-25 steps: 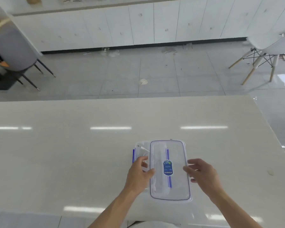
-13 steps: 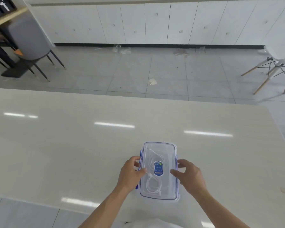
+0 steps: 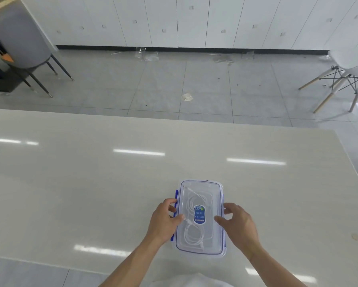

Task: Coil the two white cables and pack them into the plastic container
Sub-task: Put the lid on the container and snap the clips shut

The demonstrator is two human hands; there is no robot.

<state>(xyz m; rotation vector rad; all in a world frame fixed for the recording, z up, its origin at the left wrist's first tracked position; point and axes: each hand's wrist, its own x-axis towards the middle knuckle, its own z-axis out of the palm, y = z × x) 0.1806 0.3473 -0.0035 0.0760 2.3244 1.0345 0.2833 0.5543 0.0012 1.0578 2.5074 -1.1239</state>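
A clear plastic container (image 3: 201, 183) with blue latches stands on the table near its front edge, its lid on top with a blue label (image 3: 199, 214). Through the lid show two coiled white cables, one at the far end (image 3: 191, 200) and one at the near end (image 3: 192, 235). My left hand (image 3: 163, 220) grips the container's left side, thumb on the lid and fingers curled at the blue latch. My right hand (image 3: 238, 224) touches the right side, with its thumb on the lid and its fingers relaxed at the rim.
The pale glossy table (image 3: 91, 183) stretches wide to the left and ahead, with its right edge close by. Beyond it are a tiled floor with scraps, a white chair (image 3: 347, 65) at right, a grey chair (image 3: 18, 42) at left and white cabinets.
One second ago the lid lay offset to the right of the container. Now it sits squarely over it, and both hands have settled on its sides.
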